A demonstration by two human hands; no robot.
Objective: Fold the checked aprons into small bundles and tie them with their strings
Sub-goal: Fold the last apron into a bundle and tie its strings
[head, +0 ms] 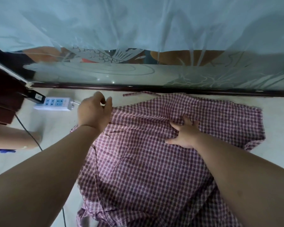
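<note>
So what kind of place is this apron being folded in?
Likely a home, on the floor: the checked apron lies on pale floor tiles beside an etched glass panel, with a power strip nearby.

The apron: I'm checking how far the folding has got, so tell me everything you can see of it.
The apron is thin woven cloth, checked maroon and white, spread wrinkled on the pale floor, not yet bundled. A seam runs down its left side. One string lies loose at its far edge. The left hand grips its far left corner; the right hand presses flat on it, fingers spread.
</note>
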